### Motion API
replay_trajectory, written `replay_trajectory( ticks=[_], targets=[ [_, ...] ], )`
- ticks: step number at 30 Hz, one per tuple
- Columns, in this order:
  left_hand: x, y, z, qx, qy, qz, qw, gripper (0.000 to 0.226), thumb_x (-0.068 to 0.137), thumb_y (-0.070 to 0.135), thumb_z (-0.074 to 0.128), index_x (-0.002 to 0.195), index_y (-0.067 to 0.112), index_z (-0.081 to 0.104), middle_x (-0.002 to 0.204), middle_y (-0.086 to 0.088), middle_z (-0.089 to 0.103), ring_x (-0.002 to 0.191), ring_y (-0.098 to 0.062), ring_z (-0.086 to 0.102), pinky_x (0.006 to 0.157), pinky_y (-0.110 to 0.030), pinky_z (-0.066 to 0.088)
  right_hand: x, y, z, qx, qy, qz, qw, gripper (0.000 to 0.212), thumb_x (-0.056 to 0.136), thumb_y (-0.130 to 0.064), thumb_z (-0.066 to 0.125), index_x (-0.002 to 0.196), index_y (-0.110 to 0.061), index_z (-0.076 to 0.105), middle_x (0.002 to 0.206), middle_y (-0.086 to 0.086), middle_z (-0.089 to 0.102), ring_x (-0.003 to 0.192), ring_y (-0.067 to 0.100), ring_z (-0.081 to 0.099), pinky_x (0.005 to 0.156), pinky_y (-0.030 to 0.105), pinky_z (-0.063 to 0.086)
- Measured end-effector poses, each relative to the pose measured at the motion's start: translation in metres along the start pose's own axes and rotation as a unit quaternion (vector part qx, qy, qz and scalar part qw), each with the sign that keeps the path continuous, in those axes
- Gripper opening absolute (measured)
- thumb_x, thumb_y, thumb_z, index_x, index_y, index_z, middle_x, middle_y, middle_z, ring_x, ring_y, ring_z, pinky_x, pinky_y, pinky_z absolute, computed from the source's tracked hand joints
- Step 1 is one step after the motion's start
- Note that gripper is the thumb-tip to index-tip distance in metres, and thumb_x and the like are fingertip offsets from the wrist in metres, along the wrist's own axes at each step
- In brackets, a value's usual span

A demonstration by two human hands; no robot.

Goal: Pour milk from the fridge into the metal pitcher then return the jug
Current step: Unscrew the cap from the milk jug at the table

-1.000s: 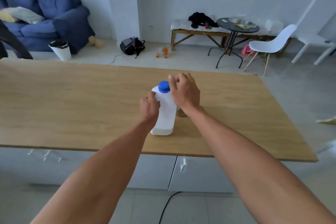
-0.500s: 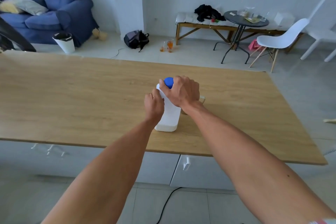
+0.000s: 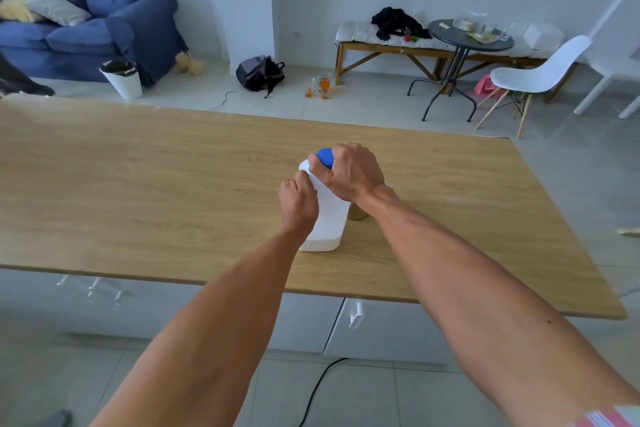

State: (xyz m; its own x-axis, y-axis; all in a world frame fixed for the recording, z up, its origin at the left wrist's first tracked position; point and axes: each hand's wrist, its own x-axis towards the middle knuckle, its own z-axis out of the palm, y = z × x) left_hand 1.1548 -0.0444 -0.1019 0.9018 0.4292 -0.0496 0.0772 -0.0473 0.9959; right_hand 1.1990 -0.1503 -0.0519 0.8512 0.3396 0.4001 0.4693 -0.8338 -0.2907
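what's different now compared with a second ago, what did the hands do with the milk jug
The right hand came down from beside the blue cap and closed over it. The left hand kept its hold on the white jug, which stayed upright on the wooden counter, cap still on.

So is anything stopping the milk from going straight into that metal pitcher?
Yes: the blue cap is on the milk jug, under the right hand, while the left hand holds the jug. The pitcher sits right behind it, mostly hidden.
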Motion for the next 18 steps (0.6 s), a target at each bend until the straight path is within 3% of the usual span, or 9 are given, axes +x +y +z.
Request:
replay_trajectory(
  ticks=[4, 5, 6, 8, 10, 12, 14, 16, 18],
  targets=[
    [0.0, -0.003, -0.001, 0.029, 0.013, 0.024, 0.999, 0.049, 0.096, 0.001, 0.033, 0.054, 0.025, 0.04, 0.054, 0.009, 0.037, 0.057, -0.013, 0.029, 0.055, -0.032, 0.028, 0.004, 0.003, -0.002, 0.015, -0.005, -0.019, 1.0, 0.06, 0.083, -0.071, 0.029, 0.052, -0.02, 0.027, 0.047, -0.005, 0.03, 0.045, 0.02, 0.03, 0.046, 0.026, 0.018],
    [-0.001, -0.002, -0.002, 0.068, 0.001, 0.031, 0.997, 0.044, 0.098, 0.003, 0.033, 0.064, 0.024, 0.054, 0.066, 0.006, 0.044, 0.066, -0.018, 0.032, 0.063, -0.034, 0.029, 0.004, 0.003, -0.001, 0.017, -0.006, -0.022, 1.0, 0.06, 0.083, -0.071, 0.029, 0.052, -0.019, 0.027, 0.047, -0.005, 0.03, 0.044, 0.019, 0.029, 0.046, 0.026, 0.018],
    [-0.004, 0.001, -0.004, 0.082, -0.002, 0.019, 0.996, 0.035, 0.101, 0.008, 0.032, 0.087, 0.015, 0.064, 0.082, -0.001, 0.046, 0.078, -0.021, 0.035, 0.071, -0.034, 0.029, 0.006, 0.004, -0.001, 0.019, -0.007, -0.024, 0.999, 0.06, 0.083, -0.071, 0.03, 0.052, -0.019, 0.027, 0.047, -0.005, 0.03, 0.044, 0.019, 0.028, 0.046, 0.026, 0.018],
    [-0.002, -0.001, -0.008, 0.09, 0.007, 0.008, 0.996, 0.046, 0.098, 0.022, 0.021, 0.118, -0.001, 0.055, 0.101, -0.007, 0.039, 0.092, -0.021, 0.033, 0.08, -0.03, 0.025, 0.008, 0.007, 0.0, 0.021, -0.009, -0.036, 0.999, 0.06, 0.084, -0.07, 0.031, 0.053, -0.019, 0.027, 0.047, -0.005, 0.031, 0.045, 0.019, 0.029, 0.047, 0.026, 0.019],
    [-0.003, 0.0, -0.01, 0.131, -0.005, 0.036, 0.991, 0.057, 0.089, 0.026, 0.017, 0.122, -0.005, 0.053, 0.103, -0.008, 0.037, 0.094, -0.02, 0.032, 0.081, -0.029, 0.023, 0.01, 0.012, 0.0, 0.017, -0.018, -0.06, 0.998, 0.058, 0.085, -0.069, 0.031, 0.054, -0.02, 0.027, 0.048, -0.007, 0.031, 0.045, 0.019, 0.03, 0.047, 0.026, 0.019],
    [0.0, -0.002, -0.009, 0.155, -0.002, 0.059, 0.986, 0.049, 0.093, 0.023, 0.018, 0.117, 0.0, 0.053, 0.102, -0.008, 0.037, 0.094, -0.02, 0.031, 0.08, -0.028, 0.022, 0.012, 0.016, 0.0, 0.005, -0.027, -0.077, 0.997, 0.057, 0.086, -0.068, 0.031, 0.057, -0.019, 0.029, 0.05, -0.006, 0.032, 0.046, 0.02, 0.031, 0.049, 0.026, 0.019],
    [0.001, -0.004, -0.005, 0.134, 0.008, 0.037, 0.99, 0.025, 0.103, 0.016, 0.026, 0.098, 0.013, 0.05, 0.095, -0.006, 0.04, 0.089, -0.021, 0.032, 0.076, -0.029, 0.022, 0.014, 0.019, 0.001, 0.004, -0.03, -0.089, 0.996, 0.055, 0.086, -0.065, 0.031, 0.064, -0.015, 0.035, 0.057, -0.003, 0.036, 0.051, 0.023, 0.035, 0.05, 0.027, 0.02],
    [0.0, 0.0, -0.002, 0.07, 0.016, 0.019, 0.997, 0.034, 0.099, 0.008, 0.035, 0.068, 0.02, 0.039, 0.07, -0.001, 0.039, 0.073, -0.021, 0.03, 0.068, -0.035, 0.025, 0.015, 0.022, 0.001, 0.002, -0.028, -0.118, 0.993, 0.05, 0.087, -0.06, 0.035, 0.074, -0.012, 0.04, 0.069, 0.001, 0.041, 0.055, 0.024, 0.037, 0.052, 0.028, 0.026],
    [-0.002, 0.005, 0.0, 0.042, 0.026, 0.014, 0.999, 0.038, 0.096, 0.003, 0.035, 0.061, 0.018, 0.032, 0.062, 0.0, 0.033, 0.066, -0.021, 0.026, 0.064, -0.037, 0.027, 0.015, 0.023, -0.001, 0.007, -0.021, -0.17, 0.985, 0.04, 0.089, -0.049, 0.039, 0.083, -0.01, 0.044, 0.084, 0.003, 0.041, 0.062, 0.024, 0.039, 0.053, 0.033, 0.036]
  ],
)
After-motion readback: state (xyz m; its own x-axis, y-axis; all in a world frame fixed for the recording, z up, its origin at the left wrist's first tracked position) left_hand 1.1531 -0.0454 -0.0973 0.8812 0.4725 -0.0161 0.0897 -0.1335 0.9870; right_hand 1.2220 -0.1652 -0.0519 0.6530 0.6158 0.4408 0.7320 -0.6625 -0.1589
